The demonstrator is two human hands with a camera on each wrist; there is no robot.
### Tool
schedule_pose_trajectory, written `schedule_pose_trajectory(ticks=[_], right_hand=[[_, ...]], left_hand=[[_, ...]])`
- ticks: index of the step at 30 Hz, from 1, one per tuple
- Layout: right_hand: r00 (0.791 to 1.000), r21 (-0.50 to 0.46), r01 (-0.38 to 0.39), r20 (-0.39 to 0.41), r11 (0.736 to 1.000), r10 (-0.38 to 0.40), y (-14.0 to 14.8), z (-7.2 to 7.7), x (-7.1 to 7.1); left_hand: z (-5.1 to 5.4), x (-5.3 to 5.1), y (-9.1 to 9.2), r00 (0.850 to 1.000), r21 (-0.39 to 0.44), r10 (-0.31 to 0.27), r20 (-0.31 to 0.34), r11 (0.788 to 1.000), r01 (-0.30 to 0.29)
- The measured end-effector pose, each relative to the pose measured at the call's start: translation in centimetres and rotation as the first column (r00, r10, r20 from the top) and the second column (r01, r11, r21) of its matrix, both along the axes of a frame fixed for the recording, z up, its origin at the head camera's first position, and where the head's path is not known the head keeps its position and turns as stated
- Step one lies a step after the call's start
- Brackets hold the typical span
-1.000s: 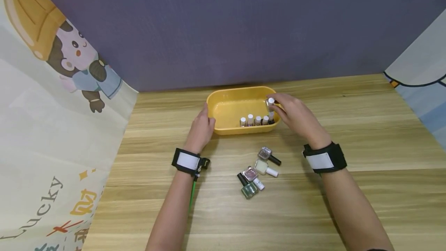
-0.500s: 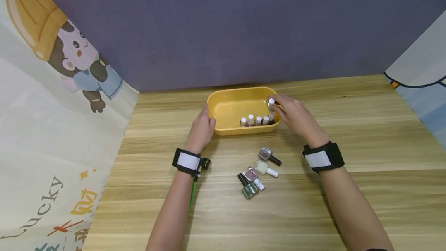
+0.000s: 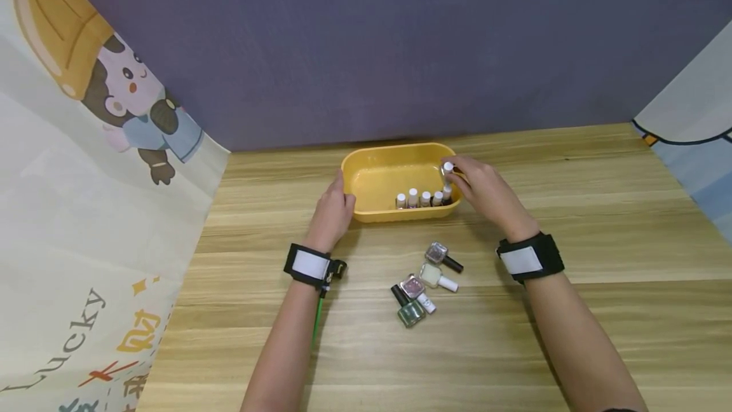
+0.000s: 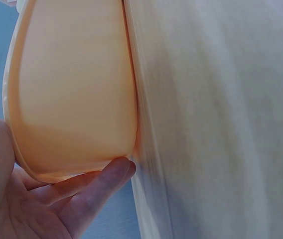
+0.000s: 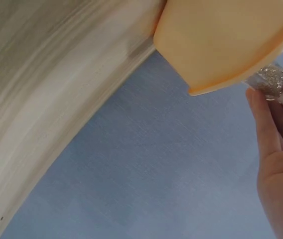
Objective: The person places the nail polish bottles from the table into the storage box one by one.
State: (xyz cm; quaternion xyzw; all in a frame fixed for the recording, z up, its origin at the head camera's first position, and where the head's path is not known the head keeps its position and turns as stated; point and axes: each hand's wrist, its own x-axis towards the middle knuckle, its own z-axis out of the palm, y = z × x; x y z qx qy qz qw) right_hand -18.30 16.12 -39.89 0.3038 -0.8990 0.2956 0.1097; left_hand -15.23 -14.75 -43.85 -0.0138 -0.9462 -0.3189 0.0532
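- Yellow in colour, the tray [image 3: 374,186] is being gripped at its eight-o'clock end by the left hand [image 3: 332,212], the thumb being set near the rim, the fingers against the outer wall; the left forearm [image 3: 280,348] is being angled in from seven o'clock.
- A glittery bottle [image 3: 448,169] is being pinched cap up by thumb and fingers of the right hand [image 3: 486,192] at the tray's three o'clock; the right forearm [image 3: 577,336] is being slanted in from five.
- Along the six-o'clock wall, the lower parts of a row of white-capped bottles [image 3: 426,198] are being hidden.
- Between five and six o'clock, loose bottles [image 3: 430,274] are being supported by the table [image 3: 486,361].
- Both forearms are being cut off below; whether the tray is being touched by the pinched bottle cannot be told.
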Motion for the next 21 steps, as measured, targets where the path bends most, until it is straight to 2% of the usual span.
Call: schedule_pose_trajectory(ticks=[21], right_hand=[[1.000, 0.011, -0.009, 0.011, 1.000, 0.009, -0.02, -1.03, -0.52]], left_hand=[[0.00, 0.01, -0.01, 1.000, 0.008, 0.002, 0.002, 1.000, -0.002]])
